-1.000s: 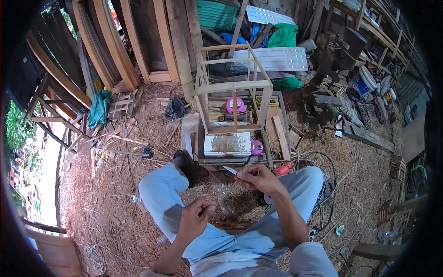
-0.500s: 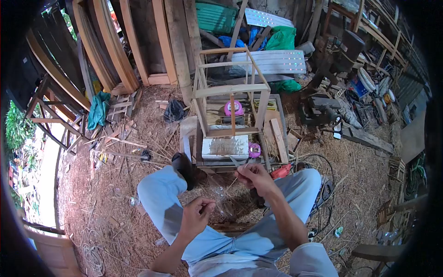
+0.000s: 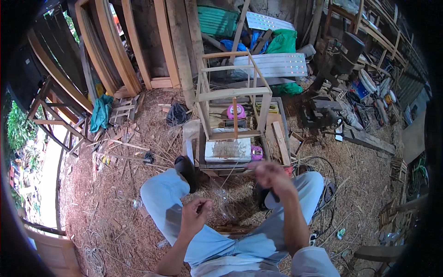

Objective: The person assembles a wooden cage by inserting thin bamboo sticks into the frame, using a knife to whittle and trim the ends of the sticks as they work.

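Note:
My left hand (image 3: 196, 213) hovers over my left thigh, its fingers curled in with the thumb against them; what they hold, if anything, is hidden. My right hand (image 3: 275, 179) is over my right knee, smeared by motion, so I cannot tell what is in it. Just beyond it lies a pink tape measure (image 3: 256, 153), beside a worn white block (image 3: 228, 149) on a low wooden stand (image 3: 201, 161). A light wooden frame (image 3: 234, 94) stands upright on this stand, with a second pink tape measure (image 3: 236, 111) behind its front bars.
A red tool (image 3: 289, 171) shows partly behind my right hand, near a black cable (image 3: 333, 198). A loose wooden strip (image 3: 281, 143) leans at the stand's right. Shavings (image 3: 124, 184) cover the floor. Wooden frames (image 3: 113, 51) lean at the back left; a dark machine (image 3: 323, 108) stands right.
My right hand has moved right and slightly down, away from the stand's front edge; the thin pointed piece at its fingers no longer shows clearly. My left hand has hardly moved.

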The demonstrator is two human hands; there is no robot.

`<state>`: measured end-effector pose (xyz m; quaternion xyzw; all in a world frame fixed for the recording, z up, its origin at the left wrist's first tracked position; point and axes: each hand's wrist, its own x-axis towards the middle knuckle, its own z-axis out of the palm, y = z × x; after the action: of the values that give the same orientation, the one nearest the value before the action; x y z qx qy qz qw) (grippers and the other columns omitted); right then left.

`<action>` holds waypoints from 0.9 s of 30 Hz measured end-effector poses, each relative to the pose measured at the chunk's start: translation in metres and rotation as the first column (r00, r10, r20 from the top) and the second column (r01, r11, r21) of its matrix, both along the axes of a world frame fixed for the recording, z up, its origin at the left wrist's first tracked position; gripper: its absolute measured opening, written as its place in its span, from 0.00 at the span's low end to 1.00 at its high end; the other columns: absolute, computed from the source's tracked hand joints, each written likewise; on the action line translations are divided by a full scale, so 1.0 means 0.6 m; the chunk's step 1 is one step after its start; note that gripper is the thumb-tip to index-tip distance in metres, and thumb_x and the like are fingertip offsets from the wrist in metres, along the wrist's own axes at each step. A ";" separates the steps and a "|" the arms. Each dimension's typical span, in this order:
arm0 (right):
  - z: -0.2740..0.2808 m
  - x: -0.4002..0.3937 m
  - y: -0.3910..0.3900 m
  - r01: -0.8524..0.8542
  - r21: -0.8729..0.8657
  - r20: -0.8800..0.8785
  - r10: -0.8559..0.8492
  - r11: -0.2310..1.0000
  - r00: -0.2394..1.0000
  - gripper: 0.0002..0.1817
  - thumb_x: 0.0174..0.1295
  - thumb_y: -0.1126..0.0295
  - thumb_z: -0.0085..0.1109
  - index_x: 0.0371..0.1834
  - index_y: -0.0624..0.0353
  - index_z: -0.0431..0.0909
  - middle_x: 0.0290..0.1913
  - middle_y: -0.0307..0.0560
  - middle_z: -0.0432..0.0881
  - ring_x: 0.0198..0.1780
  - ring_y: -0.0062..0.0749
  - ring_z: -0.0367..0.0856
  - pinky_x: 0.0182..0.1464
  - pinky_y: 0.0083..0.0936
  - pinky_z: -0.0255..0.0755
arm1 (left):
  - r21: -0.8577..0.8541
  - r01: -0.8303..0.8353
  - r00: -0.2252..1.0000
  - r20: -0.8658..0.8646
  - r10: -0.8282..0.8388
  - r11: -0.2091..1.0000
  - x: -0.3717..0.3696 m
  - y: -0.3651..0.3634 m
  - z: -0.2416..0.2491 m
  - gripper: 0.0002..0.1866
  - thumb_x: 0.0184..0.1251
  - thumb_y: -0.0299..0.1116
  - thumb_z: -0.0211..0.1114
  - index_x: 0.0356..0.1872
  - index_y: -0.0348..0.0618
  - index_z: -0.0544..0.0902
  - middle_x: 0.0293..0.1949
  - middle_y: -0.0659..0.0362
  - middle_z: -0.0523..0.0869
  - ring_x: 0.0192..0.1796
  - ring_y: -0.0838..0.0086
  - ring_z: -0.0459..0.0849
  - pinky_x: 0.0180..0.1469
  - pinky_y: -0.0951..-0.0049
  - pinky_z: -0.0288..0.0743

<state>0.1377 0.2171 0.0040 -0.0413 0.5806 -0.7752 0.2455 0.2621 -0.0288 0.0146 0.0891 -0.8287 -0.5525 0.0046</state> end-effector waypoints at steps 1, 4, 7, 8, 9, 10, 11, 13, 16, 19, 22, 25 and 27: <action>0.009 0.016 -0.028 -0.125 0.018 -0.013 0.125 0.992 0.992 0.18 0.65 0.60 0.53 0.53 0.59 0.75 0.20 0.30 0.68 0.20 0.13 0.64 0.20 0.12 0.55 | 0.014 0.006 1.000 -0.023 -0.006 1.000 -0.006 0.007 0.002 0.07 0.64 0.28 0.60 0.37 0.33 0.80 0.27 0.60 0.83 0.32 0.83 0.78 0.35 0.79 0.73; 0.003 0.051 -0.094 -0.342 -0.070 -0.070 0.338 0.937 0.939 0.15 0.69 0.63 0.49 0.52 0.60 0.74 0.22 0.31 0.68 0.24 0.14 0.65 0.24 0.13 0.58 | 0.054 0.025 0.999 -0.038 -0.023 0.998 -0.019 0.024 -0.012 0.09 0.65 0.30 0.61 0.38 0.33 0.81 0.28 0.61 0.82 0.31 0.83 0.77 0.35 0.80 0.72; -0.019 0.054 -0.108 -0.388 -0.073 -0.088 0.382 0.919 0.920 0.15 0.68 0.61 0.50 0.52 0.57 0.76 0.20 0.29 0.67 0.22 0.12 0.61 0.23 0.13 0.53 | 0.039 0.030 0.999 -0.014 -0.029 0.999 -0.017 0.027 0.000 0.08 0.64 0.30 0.61 0.37 0.34 0.81 0.27 0.62 0.81 0.29 0.84 0.75 0.31 0.83 0.70; -0.016 0.048 -0.097 -0.430 -0.059 -0.133 0.420 0.901 0.898 0.14 0.68 0.62 0.50 0.47 0.59 0.77 0.20 0.29 0.68 0.22 0.12 0.61 0.23 0.13 0.53 | 0.033 0.028 1.000 -0.006 -0.028 0.999 -0.015 0.023 -0.001 0.08 0.64 0.30 0.61 0.37 0.34 0.81 0.27 0.62 0.81 0.29 0.84 0.75 0.31 0.83 0.70; -0.013 0.042 -0.090 -0.470 -0.040 -0.176 0.456 0.882 0.872 0.14 0.68 0.62 0.49 0.42 0.60 0.79 0.20 0.30 0.69 0.22 0.12 0.62 0.23 0.13 0.53 | 0.170 0.046 0.998 0.042 -0.054 0.984 -0.013 0.021 -0.005 0.07 0.65 0.29 0.60 0.36 0.34 0.81 0.27 0.63 0.81 0.27 0.85 0.75 0.30 0.83 0.69; -0.014 0.040 -0.088 -0.468 -0.043 -0.170 0.455 0.883 0.874 0.14 0.68 0.62 0.49 0.42 0.60 0.79 0.20 0.30 0.69 0.22 0.12 0.62 0.23 0.13 0.53 | 0.308 0.056 0.992 0.087 -0.087 0.950 -0.011 0.021 -0.009 0.06 0.66 0.27 0.58 0.35 0.35 0.81 0.26 0.63 0.81 0.26 0.85 0.75 0.29 0.84 0.68; -0.015 0.039 -0.085 -0.438 -0.031 -0.163 0.428 0.899 0.889 0.14 0.68 0.62 0.49 0.40 0.61 0.80 0.20 0.30 0.70 0.22 0.12 0.62 0.22 0.13 0.54 | 0.311 0.056 0.992 0.094 -0.089 0.949 -0.009 0.021 -0.005 0.06 0.66 0.27 0.58 0.35 0.35 0.81 0.26 0.63 0.81 0.26 0.85 0.75 0.29 0.84 0.68; -0.016 0.034 -0.078 -0.328 0.046 -0.133 0.331 0.944 0.934 0.16 0.68 0.61 0.50 0.37 0.64 0.80 0.20 0.30 0.69 0.22 0.12 0.62 0.22 0.14 0.53 | 0.307 0.023 0.974 0.207 -0.090 0.951 -0.007 0.019 0.008 0.06 0.66 0.28 0.59 0.37 0.35 0.81 0.27 0.63 0.81 0.26 0.86 0.73 0.28 0.85 0.66; -0.010 0.009 -0.039 -0.256 -0.056 -0.020 0.255 0.965 0.967 0.16 0.67 0.61 0.51 0.37 0.65 0.80 0.19 0.30 0.68 0.21 0.12 0.62 0.22 0.13 0.53 | 0.387 0.003 0.964 0.245 -0.106 0.922 0.012 0.014 0.005 0.07 0.66 0.28 0.59 0.38 0.34 0.80 0.28 0.64 0.81 0.28 0.87 0.74 0.30 0.85 0.68; -0.010 -0.003 -0.015 -0.203 -0.056 0.004 0.204 0.978 0.979 0.17 0.66 0.60 0.52 0.37 0.66 0.80 0.19 0.31 0.69 0.20 0.13 0.62 0.22 0.14 0.54 | 0.248 0.050 0.990 0.117 -0.082 0.967 0.024 0.013 -0.007 0.07 0.66 0.28 0.60 0.38 0.34 0.80 0.29 0.63 0.81 0.30 0.86 0.75 0.33 0.85 0.70; -0.009 -0.011 0.004 -0.176 -0.021 0.000 0.176 0.984 0.984 0.17 0.66 0.59 0.54 0.38 0.66 0.80 0.18 0.32 0.69 0.20 0.13 0.62 0.21 0.14 0.55 | 0.259 0.067 0.980 0.164 -0.113 0.964 0.028 0.001 -0.007 0.07 0.65 0.28 0.61 0.38 0.34 0.80 0.30 0.62 0.83 0.31 0.85 0.77 0.34 0.83 0.71; -0.017 -0.005 -0.005 -0.206 -0.137 -0.029 0.204 0.969 0.978 0.16 0.64 0.60 0.55 0.44 0.63 0.79 0.24 0.33 0.73 0.23 0.14 0.64 0.23 0.14 0.58 | 0.072 0.035 0.999 0.036 -0.038 0.997 0.014 0.005 -0.012 0.06 0.64 0.27 0.61 0.37 0.34 0.80 0.31 0.60 0.83 0.32 0.85 0.78 0.35 0.82 0.72; -0.015 0.032 -0.056 -0.294 -0.105 -0.026 0.293 0.950 0.956 0.16 0.65 0.60 0.55 0.46 0.62 0.78 0.26 0.33 0.74 0.24 0.14 0.65 0.24 0.14 0.59 | 0.054 0.041 0.999 -0.010 -0.040 0.998 -0.004 0.020 -0.009 0.07 0.64 0.27 0.62 0.38 0.33 0.80 0.31 0.60 0.83 0.32 0.83 0.78 0.36 0.82 0.72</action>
<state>0.1570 0.1835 -0.0049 -0.1441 0.5267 -0.7600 0.3524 0.2599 -0.0167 0.0094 0.0700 -0.8150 -0.5751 -0.0055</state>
